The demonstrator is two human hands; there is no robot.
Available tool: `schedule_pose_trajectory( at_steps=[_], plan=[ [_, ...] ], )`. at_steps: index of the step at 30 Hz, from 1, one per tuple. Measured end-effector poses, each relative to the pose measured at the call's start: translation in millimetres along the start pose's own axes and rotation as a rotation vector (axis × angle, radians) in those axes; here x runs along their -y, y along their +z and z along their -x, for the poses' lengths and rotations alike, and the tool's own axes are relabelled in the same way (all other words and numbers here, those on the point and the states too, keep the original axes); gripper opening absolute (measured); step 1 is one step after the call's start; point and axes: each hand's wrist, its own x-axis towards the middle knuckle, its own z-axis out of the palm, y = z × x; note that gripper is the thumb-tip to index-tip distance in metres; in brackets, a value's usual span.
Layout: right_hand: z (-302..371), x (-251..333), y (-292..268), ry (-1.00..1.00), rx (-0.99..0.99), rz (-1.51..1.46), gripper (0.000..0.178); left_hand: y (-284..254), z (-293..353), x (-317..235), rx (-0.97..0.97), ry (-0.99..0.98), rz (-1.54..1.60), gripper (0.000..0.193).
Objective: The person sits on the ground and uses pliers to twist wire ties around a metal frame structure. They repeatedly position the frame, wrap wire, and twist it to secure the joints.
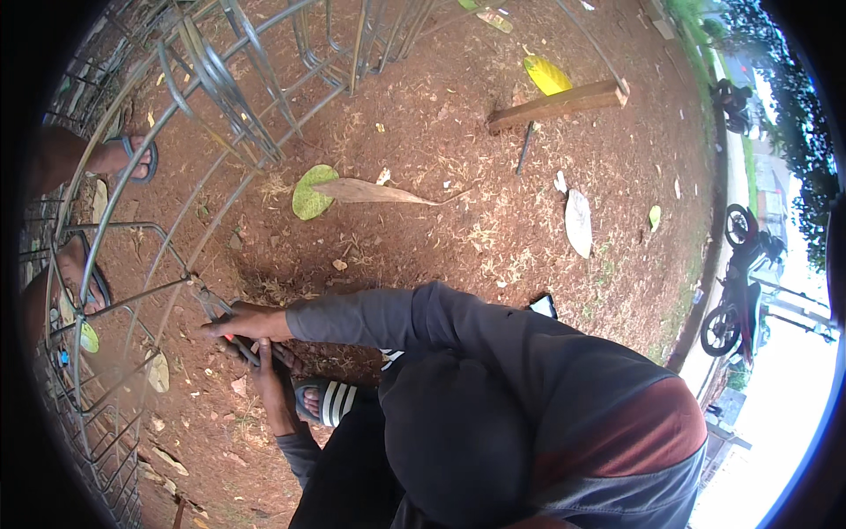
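Neither my left hand nor my right hand comes into the head view. A person in a black cap (458,441) and dark jacket crouches at the lower middle. That person's upper hand (256,322) and lower hand (275,383) are close together, closed around a partly hidden hand tool (231,338) with grey and red parts. The tool is beside a joint of a metal wire frame (190,279) that curves down the left side. Its exact kind cannot be made out.
Two sandalled feet (137,160) stand by the frame at the left. Bundled bent metal rods (216,79) are at the upper left. A wooden piece (560,104), a brown leaf (374,190) and a phone-like object (544,306) lie on reddish soil. Motorcycles (745,282) stand at the right.
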Motion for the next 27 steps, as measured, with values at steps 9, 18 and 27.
schedule_pose_trajectory(
  at_steps=[9, 18, 27],
  plan=[
    [83, -36, -12, 0.151, -0.155, 0.226, 0.072, -44, 11, 16, 0.162, 0.343, -0.854, 0.028],
    [155, -4, -5, 0.448, -0.041, 0.830, 0.064, -49, -50, -51, 0.255, 0.873, -1.383, 0.043],
    [282, 111, 24, 0.926, -0.151, 0.943, 0.044, -27, -109, -57, 0.371, 1.056, -1.499, 0.034]
  ],
)
